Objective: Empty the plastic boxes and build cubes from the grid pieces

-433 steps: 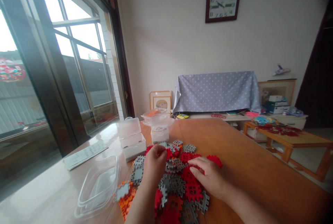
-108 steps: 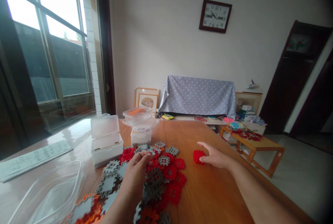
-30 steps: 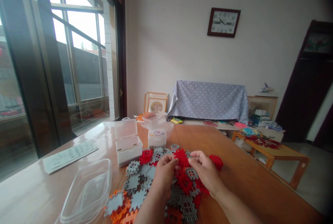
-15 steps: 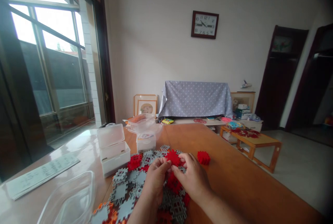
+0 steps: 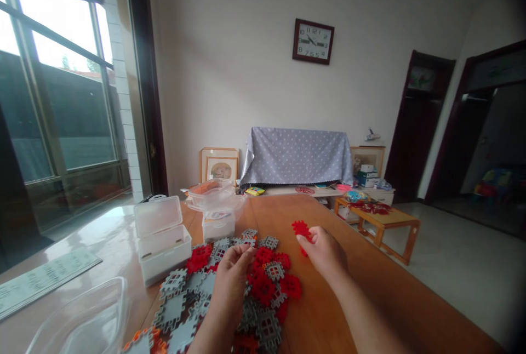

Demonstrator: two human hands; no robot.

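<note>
My right hand is closed on a red interlocking tile with toothed edges, held tilted between thumb and fingers to the right of the pile. A bit of red also shows just below the thumb; the hand hides how it relates to the tile. My left hand is closed, thumb against fingers, over the pile. Whether anything is between those fingertips I cannot see. Beneath and around it lie grey tiles, some with window grids, and red tiles. Orange edges show at the front left.
An open white box stands left of the pile, with a smaller clear container behind. Empty clear tub and printed sheets lie at left. The wooden table ends along a slanting right edge.
My hands have come apart. The right one has moved right with a red tile, to about where a red stack stood, while the left stays over the pile. The view has turned slightly right.
</note>
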